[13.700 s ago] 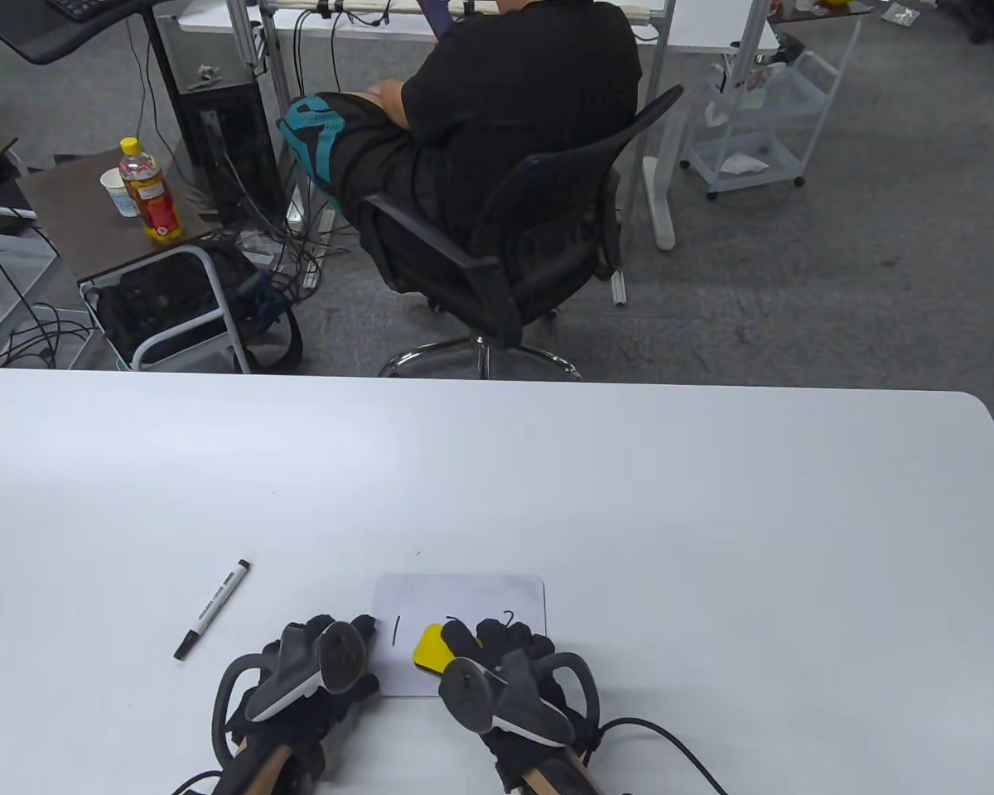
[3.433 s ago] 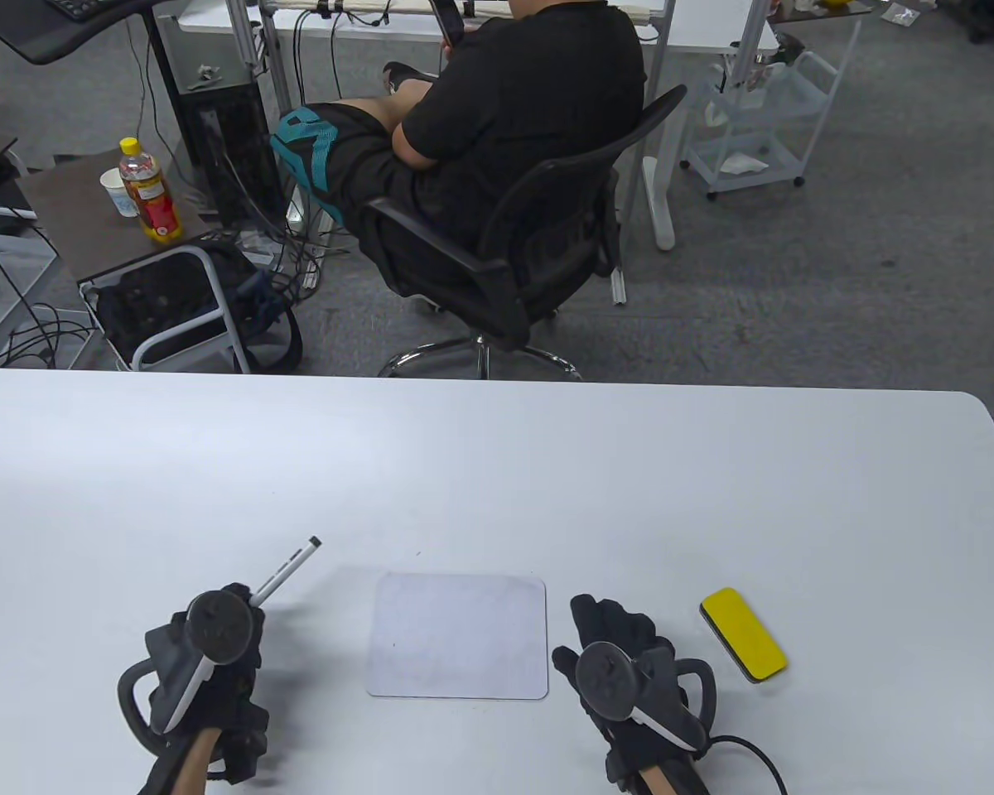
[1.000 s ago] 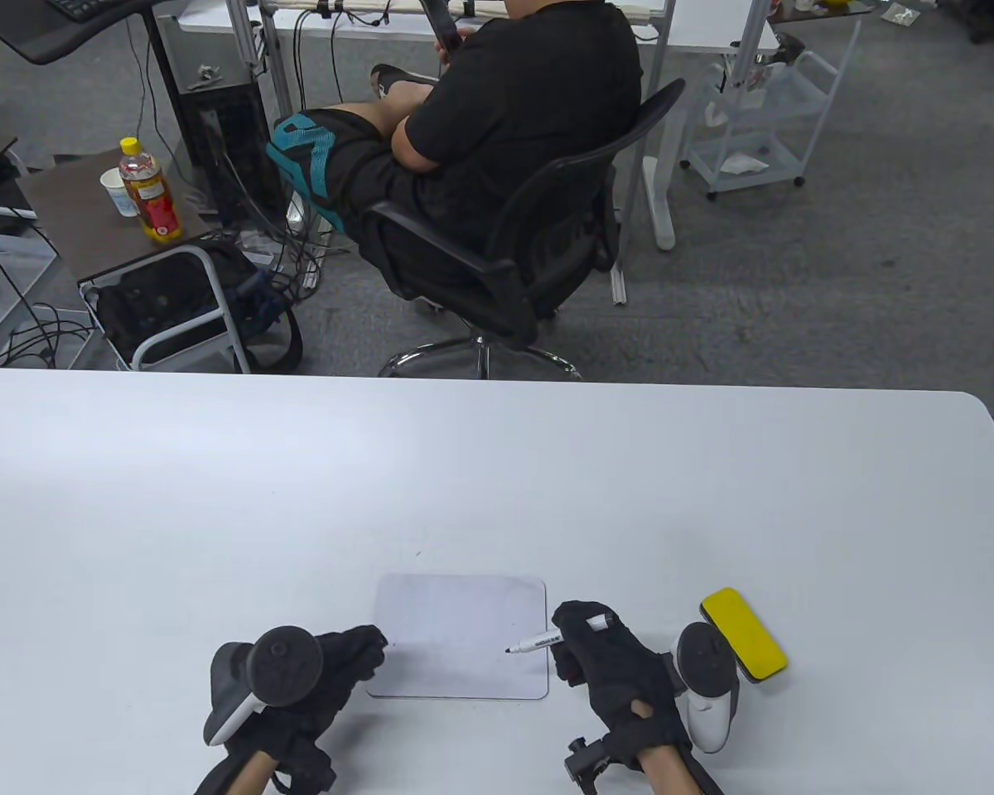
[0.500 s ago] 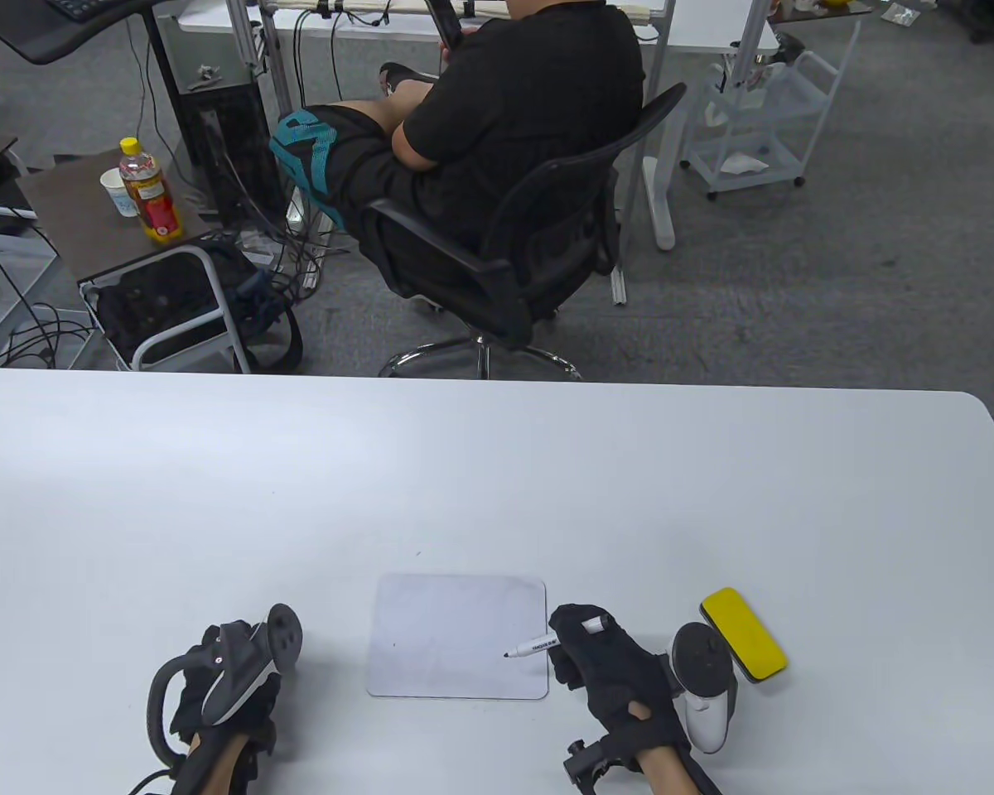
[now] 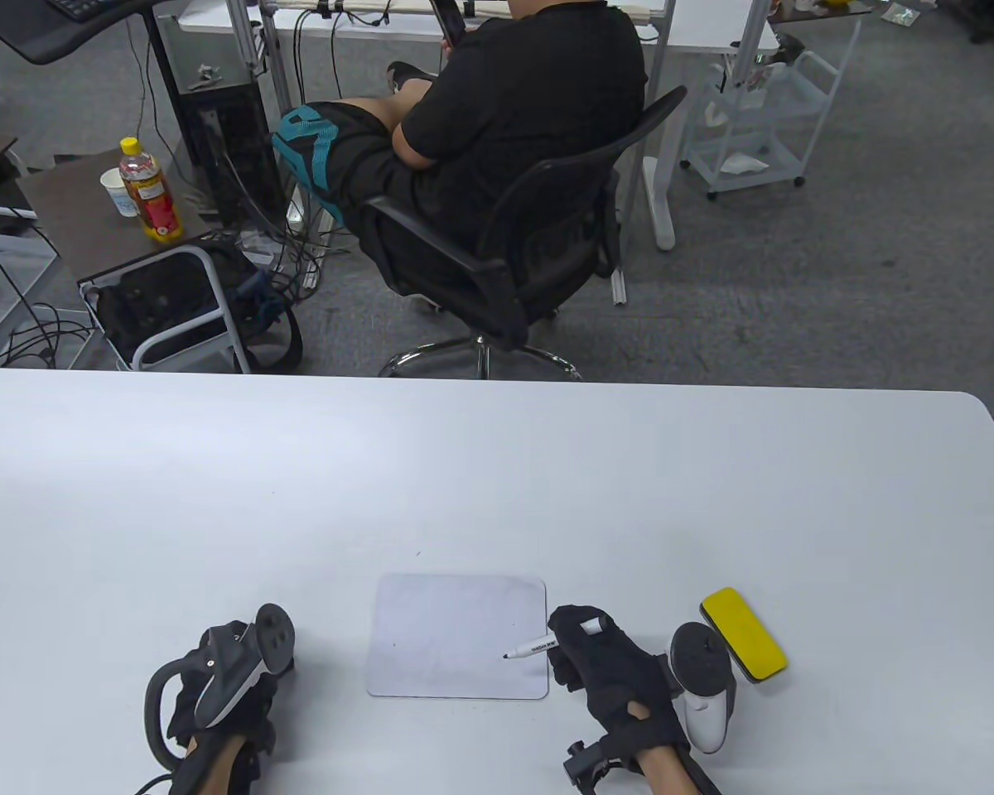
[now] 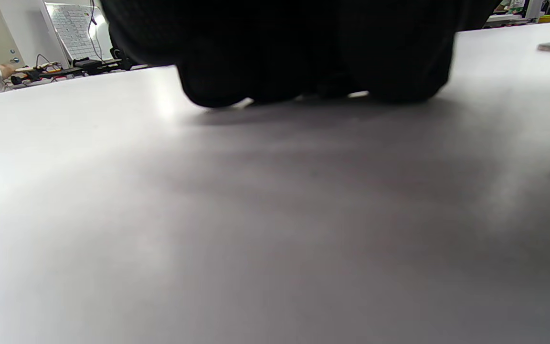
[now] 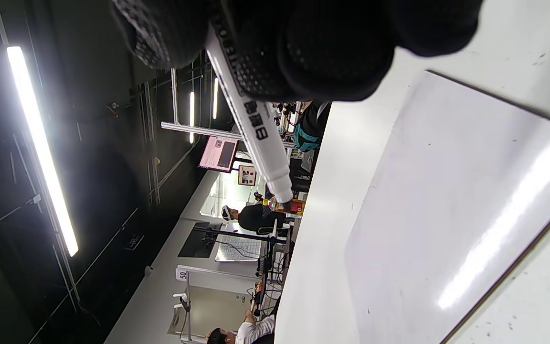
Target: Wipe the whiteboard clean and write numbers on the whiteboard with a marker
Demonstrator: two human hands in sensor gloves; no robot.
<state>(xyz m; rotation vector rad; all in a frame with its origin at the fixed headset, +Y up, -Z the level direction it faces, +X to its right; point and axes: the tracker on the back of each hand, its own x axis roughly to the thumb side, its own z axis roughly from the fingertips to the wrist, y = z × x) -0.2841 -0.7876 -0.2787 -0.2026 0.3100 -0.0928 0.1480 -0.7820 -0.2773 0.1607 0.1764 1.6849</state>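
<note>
The small whiteboard (image 5: 455,636) lies blank near the table's front edge; the right wrist view shows its glossy face (image 7: 447,215) with only faint specks. My right hand (image 5: 557,646) grips the uncapped marker (image 5: 534,644) at the board's right edge. The tip points left over the board's lower right part. Up close, the fingers (image 7: 303,48) wrap the white barrel (image 7: 251,129) and the tip hangs just off the surface. My left hand (image 5: 224,687) rests on the table left of the board, apart from it. Its bunched glove (image 6: 313,48) touches the tabletop, and anything inside it is hidden.
The yellow eraser (image 5: 743,633) lies right of my right hand, angled. The white table (image 5: 497,480) stretches far beyond the board. Behind the table's far edge a person sits in a black office chair (image 5: 505,265), with carts and cables on the floor.
The written digits are gone and the eraser lies at the right. Within the last second my left hand drew back left from the board's corner; the right hand with the marker barely shifted.
</note>
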